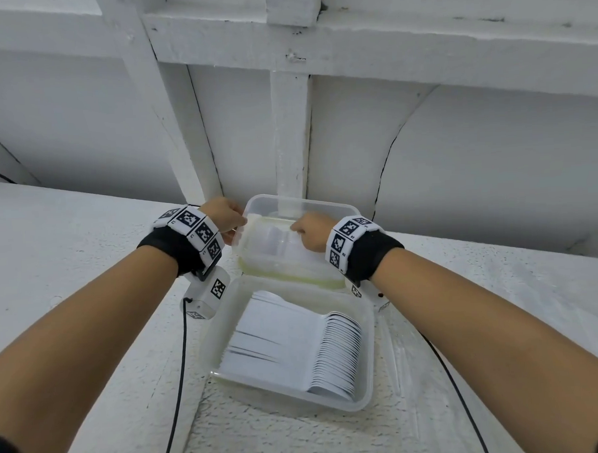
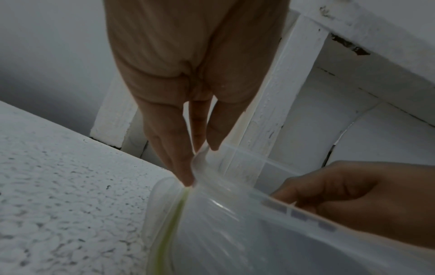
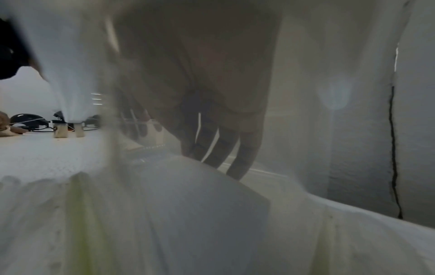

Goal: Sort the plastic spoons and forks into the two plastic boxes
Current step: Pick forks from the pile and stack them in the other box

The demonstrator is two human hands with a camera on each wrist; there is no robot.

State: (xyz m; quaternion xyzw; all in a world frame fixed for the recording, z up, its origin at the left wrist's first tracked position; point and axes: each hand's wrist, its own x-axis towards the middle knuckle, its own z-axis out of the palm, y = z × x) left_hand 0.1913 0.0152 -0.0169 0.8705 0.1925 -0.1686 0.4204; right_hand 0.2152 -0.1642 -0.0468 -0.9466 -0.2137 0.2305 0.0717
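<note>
Sorting looks nearly finished: spoons (image 1: 334, 355) fill the open box (image 1: 366, 391) at lower centre, while above it the left hand (image 1: 223, 214) pinches and the right hand (image 1: 309, 231) grips a green-sealed lid (image 1: 258, 262) over the second box (image 1: 255, 202).

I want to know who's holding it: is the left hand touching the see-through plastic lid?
Touching. The left wrist view shows the left hand's fingertips pinching the clear plastic lid's corner.

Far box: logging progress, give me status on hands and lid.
Left hand pinches lid corner; right hand grips its other side. Lid tilted over far box, not seated. Near box open, spoons stacked inside. Nothing blocking.
</note>
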